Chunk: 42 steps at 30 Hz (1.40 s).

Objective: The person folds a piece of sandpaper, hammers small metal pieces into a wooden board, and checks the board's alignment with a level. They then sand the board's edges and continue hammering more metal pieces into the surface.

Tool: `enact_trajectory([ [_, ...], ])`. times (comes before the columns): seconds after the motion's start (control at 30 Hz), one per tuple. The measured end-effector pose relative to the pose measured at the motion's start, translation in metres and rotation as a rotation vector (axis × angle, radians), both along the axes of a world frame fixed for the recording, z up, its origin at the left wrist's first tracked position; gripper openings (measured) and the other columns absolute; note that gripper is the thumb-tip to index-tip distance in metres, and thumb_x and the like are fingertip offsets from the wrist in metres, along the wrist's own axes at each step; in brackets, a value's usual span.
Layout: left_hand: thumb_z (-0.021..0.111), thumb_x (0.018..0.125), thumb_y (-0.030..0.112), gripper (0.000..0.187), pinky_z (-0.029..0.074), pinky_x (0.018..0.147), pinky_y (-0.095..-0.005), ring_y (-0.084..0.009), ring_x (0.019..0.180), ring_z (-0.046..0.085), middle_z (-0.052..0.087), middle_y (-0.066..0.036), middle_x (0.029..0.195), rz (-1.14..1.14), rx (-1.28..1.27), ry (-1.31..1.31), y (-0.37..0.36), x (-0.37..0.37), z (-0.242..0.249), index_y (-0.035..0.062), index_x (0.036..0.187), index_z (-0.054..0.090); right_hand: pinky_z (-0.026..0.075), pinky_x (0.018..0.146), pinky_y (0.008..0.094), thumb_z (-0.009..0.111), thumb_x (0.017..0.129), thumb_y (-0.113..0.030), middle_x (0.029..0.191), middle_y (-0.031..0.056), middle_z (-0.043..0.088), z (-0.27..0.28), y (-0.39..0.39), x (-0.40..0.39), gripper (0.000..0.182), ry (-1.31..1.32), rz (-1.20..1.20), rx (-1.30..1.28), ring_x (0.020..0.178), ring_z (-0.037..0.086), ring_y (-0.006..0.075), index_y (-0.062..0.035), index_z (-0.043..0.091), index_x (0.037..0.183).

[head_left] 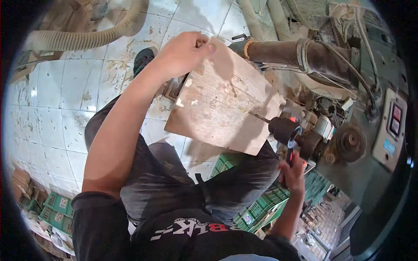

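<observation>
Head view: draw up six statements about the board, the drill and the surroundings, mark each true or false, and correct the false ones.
1. The left hand holds the wooden board at its edge. True.
2. The right hand lies flat on the board. False: it is off the board, near the chuck.
3. A drill bit sticks out of the chuck toward the board. True.
4. The corrugated hose at upper left is bright red. False: it is beige.
5. The floor is carpeted. False: it is pale tile.
6. Green crates stand at lower left. True.
</observation>
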State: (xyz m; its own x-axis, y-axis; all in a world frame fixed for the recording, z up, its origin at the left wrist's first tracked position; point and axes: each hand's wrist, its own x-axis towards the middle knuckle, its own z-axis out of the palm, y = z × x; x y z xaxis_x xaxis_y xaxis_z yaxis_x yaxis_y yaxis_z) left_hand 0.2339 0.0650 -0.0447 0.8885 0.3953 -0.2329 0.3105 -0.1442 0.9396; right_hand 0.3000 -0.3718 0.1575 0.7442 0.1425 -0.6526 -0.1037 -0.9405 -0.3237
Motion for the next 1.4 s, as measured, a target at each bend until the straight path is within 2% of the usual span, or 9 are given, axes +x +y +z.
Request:
enact_trajectory([
  [0.13,0.061,0.099,0.028,0.029,0.048,0.067,-0.0299,-0.01,0.071,0.058,0.063,-0.003,0.077,0.134,0.238,-0.042,0.01,-0.035,0.033,-0.0005,0.101,0.069,0.042,0.046,0.0243,0.061,0.088,-0.008,0.081,0.0095,0.066,0.025,-0.027,-0.092,0.043,0.05,-0.286,0.146,0.052,0.054,0.0098,0.0038,0.055,0.128],
  [0.27,0.064,0.1,0.032,0.032,0.045,0.059,-0.0286,-0.0079,0.067,0.055,0.061,0.0,0.073,-0.25,-0.126,0.108,-0.016,-0.106,0.086,0.0015,0.092,0.066,0.049,0.064,0.0239,0.064,0.092,0.001,0.105,0.0088,0.067,0.003,-0.011,-0.168,0.048,0.265,-0.379,0.466,0.077,0.062,0.0114,0.0015,0.053,0.139],
  [0.4,0.072,0.095,0.04,0.041,0.051,0.077,-0.0324,-0.0113,0.085,0.061,0.069,-0.006,0.098,-0.284,-0.456,-0.016,-0.089,-0.175,0.091,0.0022,0.11,0.068,0.048,0.096,0.0333,0.073,0.091,-0.001,0.123,0.0103,0.058,-0.077,0.093,-0.211,0.06,-0.074,-0.053,0.803,0.109,0.058,0.0185,-0.0004,0.044,0.144],
  [0.5,0.069,0.096,0.035,0.037,0.05,0.073,-0.0357,-0.0176,0.078,0.064,0.067,-0.009,0.083,0.03,-0.135,-0.032,-0.111,-0.176,0.104,0.0001,0.106,0.064,0.041,0.106,0.0468,0.072,0.088,-0.009,0.128,0.0272,0.052,-0.096,0.165,-0.205,0.062,-0.171,0.316,0.747,0.12,0.054,0.041,0.0059,0.044,0.141],
  [0.67,0.053,0.106,0.026,0.034,0.048,0.076,-0.0245,-0.0112,0.081,0.061,0.065,-0.004,0.085,0.205,-0.386,0.033,-0.018,-0.159,0.088,-0.0017,0.124,0.061,0.039,0.11,0.0476,0.071,0.092,-0.025,0.136,0.0267,0.049,-0.099,0.206,-0.165,0.064,-0.227,0.593,0.895,0.128,0.049,0.0424,0.004,0.045,0.143],
  [0.8,0.044,0.107,0.028,0.035,0.048,0.061,-0.0267,-0.0109,0.068,0.057,0.058,-0.001,0.076,0.37,-0.603,0.056,0.046,-0.107,0.033,0.001,0.123,0.061,0.037,0.113,0.0508,0.076,0.089,-0.023,0.143,0.0217,0.047,-0.13,0.167,-0.11,0.059,-0.423,0.554,0.539,0.133,0.047,0.042,-0.0019,0.054,0.139],
  [0.9,0.044,0.107,0.026,0.035,0.043,0.045,-0.0268,-0.0095,0.051,0.048,0.05,0.0,0.07,0.126,-0.491,0.268,0.081,-0.07,-0.033,0.0059,0.133,0.057,0.033,0.116,0.0557,0.078,0.088,-0.026,0.149,0.0225,0.043,-0.141,0.147,-0.078,0.064,-0.566,0.642,0.305,0.139,0.041,0.0445,-0.0044,0.052,0.142],
  [1.07,0.037,0.111,0.025,0.047,0.047,0.048,-0.0278,-0.0107,0.051,0.051,0.052,-0.002,0.071,-0.353,-0.593,0.36,0.062,-0.015,-0.025,0.0103,0.155,0.043,0.027,0.116,0.0628,0.078,0.087,-0.043,0.16,0.025,0.033,-0.153,0.13,-0.075,0.076,-0.492,0.721,0.202,0.148,0.031,0.0475,-0.0076,0.049,0.147],
  [1.4,0.037,0.112,0.029,0.05,0.042,0.045,-0.0231,-0.0081,0.045,0.046,0.048,0.0,0.065,-0.574,-0.74,0.45,0.058,-0.002,-0.056,0.008,0.157,0.039,0.022,0.121,0.0592,0.079,0.083,-0.057,0.158,0.0227,0.039,-0.165,0.12,-0.079,0.079,-0.512,0.681,0.195,0.149,0.032,0.0449,-0.0112,0.055,0.142],
])
